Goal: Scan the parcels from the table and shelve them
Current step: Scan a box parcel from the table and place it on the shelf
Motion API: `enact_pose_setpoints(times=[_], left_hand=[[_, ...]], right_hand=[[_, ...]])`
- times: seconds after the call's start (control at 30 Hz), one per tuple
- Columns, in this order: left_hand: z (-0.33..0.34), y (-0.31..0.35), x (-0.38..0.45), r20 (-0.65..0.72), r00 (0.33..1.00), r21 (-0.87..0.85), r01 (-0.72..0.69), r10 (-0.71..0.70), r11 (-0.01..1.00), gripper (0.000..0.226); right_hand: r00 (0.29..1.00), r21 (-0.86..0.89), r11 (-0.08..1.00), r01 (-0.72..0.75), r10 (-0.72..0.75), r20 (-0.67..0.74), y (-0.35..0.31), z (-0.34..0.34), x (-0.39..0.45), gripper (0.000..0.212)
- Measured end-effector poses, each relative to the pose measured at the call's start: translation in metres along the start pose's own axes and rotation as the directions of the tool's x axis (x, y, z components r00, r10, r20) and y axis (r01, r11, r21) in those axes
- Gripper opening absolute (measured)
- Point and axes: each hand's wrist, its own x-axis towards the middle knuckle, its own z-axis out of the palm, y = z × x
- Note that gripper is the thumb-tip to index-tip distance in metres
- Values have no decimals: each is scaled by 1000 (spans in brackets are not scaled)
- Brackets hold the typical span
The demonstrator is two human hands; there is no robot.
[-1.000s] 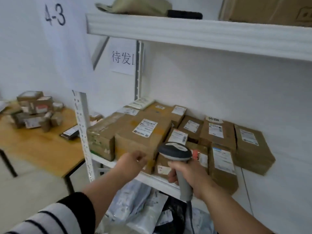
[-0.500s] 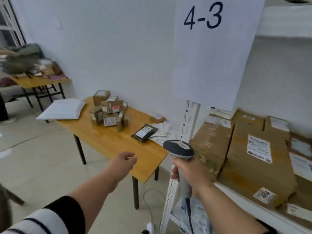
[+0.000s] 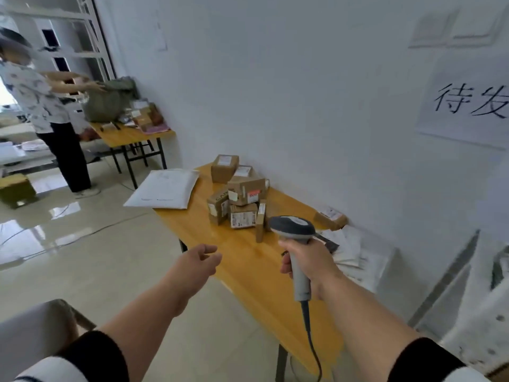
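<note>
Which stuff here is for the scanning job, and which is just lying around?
For the job:
scanner, gripped by the right hand
left hand, empty, reaching out
small boxes piled on the table
white mailer

Just lying about:
green bag on the far table
floor box
wall sign

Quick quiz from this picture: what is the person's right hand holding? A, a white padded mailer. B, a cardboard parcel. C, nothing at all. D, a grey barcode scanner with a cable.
D: the right hand grips the handle of the grey barcode scanner, whose cable hangs below, while the white padded mailer and the cardboard parcels lie on the wooden table.
</note>
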Motion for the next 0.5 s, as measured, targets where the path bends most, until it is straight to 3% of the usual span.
enact_pose_setpoints(times=[0.13,0.5], left_hand=[[-32,-10,69,-11,1000,-8,26,-26,1000,36],[-110,-12,286,49,998,123,43,-50,991,48]], right_hand=[[999,-44,999,-25,26,25,-12,46,63,24],[982,32,993,-110,114,-151,-28,138,214,24]])
